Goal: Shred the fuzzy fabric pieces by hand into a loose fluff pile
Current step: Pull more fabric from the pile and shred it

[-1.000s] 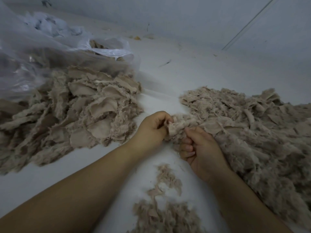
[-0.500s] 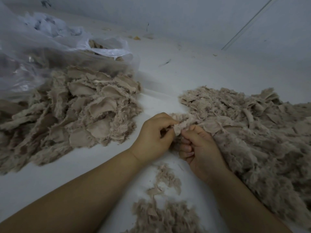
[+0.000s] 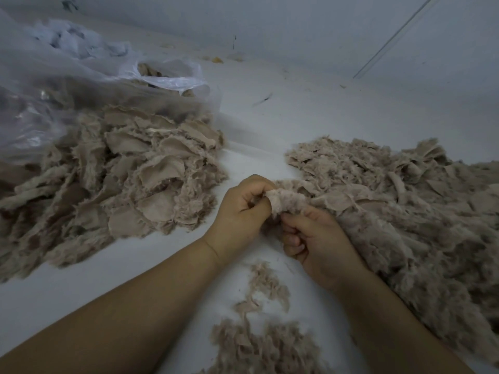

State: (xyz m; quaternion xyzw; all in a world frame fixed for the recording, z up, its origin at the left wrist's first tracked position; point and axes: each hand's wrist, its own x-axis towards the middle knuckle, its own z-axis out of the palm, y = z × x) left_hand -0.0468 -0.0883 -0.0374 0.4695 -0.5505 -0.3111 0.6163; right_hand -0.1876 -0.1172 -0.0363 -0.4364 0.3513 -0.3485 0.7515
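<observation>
Pinching 1 fuzzy beige fabric scrap between them, the left hand held its 9 o'clock end and the right hand gripped from 5 o'clock; its long axis ran 9-to-3, trailing into the right heap.

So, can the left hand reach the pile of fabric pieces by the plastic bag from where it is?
Probably yes. The left hand pinches a fuzzy piece, but bare surface alone separates it from the left pile; it must let go first.
</observation>
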